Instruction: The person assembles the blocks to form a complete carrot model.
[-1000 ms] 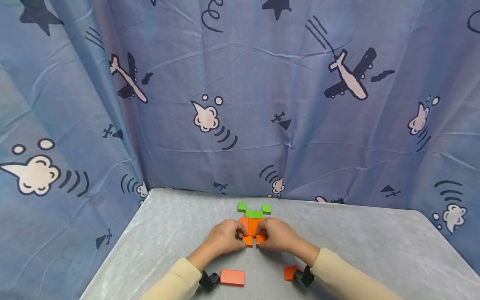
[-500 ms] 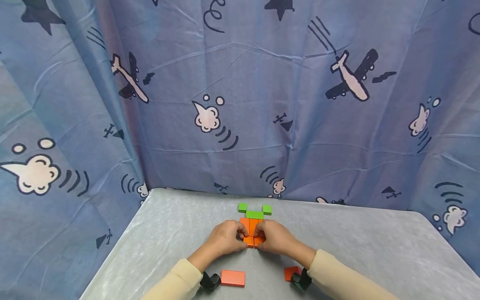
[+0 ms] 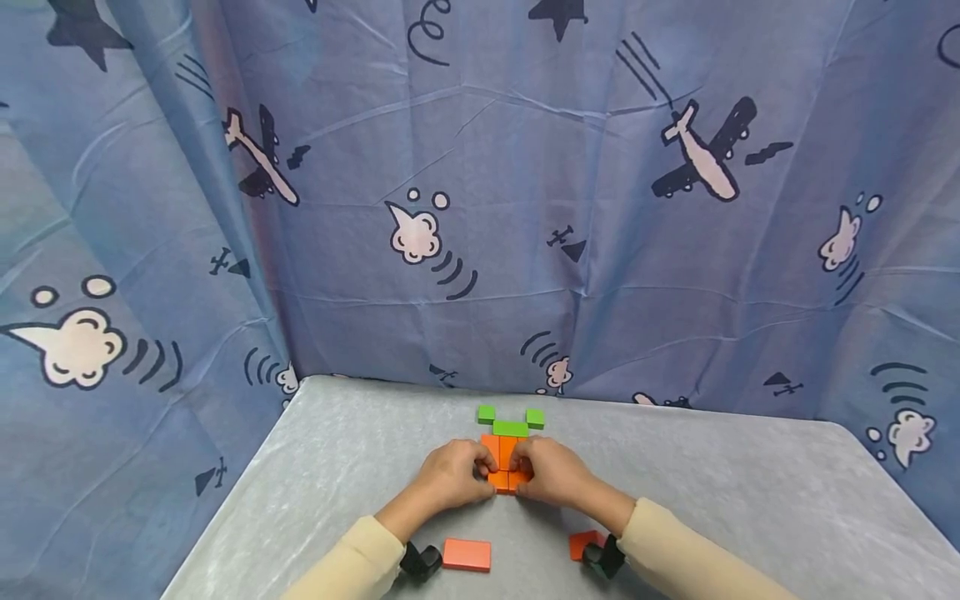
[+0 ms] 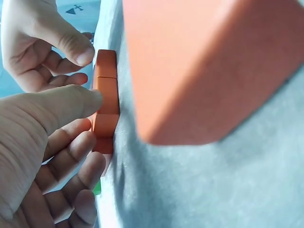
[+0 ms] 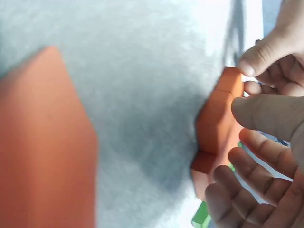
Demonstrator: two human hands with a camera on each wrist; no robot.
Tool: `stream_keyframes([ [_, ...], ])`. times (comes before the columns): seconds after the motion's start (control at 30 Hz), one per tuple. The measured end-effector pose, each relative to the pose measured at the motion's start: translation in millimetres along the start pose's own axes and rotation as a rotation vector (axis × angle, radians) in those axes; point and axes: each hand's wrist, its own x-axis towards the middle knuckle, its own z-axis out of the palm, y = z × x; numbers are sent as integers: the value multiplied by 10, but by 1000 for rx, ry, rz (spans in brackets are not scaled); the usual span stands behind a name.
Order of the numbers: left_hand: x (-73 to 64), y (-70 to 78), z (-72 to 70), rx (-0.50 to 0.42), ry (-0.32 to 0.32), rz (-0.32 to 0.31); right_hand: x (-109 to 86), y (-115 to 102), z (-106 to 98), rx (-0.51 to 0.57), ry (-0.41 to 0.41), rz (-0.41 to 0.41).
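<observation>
Two small orange blocks, one left [image 3: 498, 481] and one right [image 3: 515, 478], lie side by side and touch at the near end of a flat block figure. My left hand [image 3: 452, 473] pinches the left one between thumb and fingers. On the other side, my right hand [image 3: 555, 473] pinches the right one and partly covers it. Upright orange blocks [image 3: 491, 448] join them at the back, topped by a green bar [image 3: 510, 428]. Small green blocks sit at the bar's left [image 3: 487, 414] and right [image 3: 535, 418] ends. Both wrist views show the thumbs [image 4: 90, 99] on the near side.
A salmon-coloured rectangular block [image 3: 467, 554] lies nearer, beside the left wrist camera [image 3: 422, 563]. Partly behind the right wrist camera [image 3: 602, 558] is a red block [image 3: 585, 546]. A patterned blue curtain [image 3: 480, 333] hangs behind the grey-covered table [image 3: 675, 475].
The right small orange block has slid left with my right hand, closing the gap to the left one. My left hand stays almost in place.
</observation>
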Motion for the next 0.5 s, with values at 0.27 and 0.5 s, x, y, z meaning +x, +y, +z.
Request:
stream_keyframes([
  [0.27, -116, 44, -142, -20, -17, -3, 16, 53, -187, 21, -30, 104],
  [0.5, -406, 32, -259, -93, -111, 9, 73, 135, -261, 7, -86, 192],
])
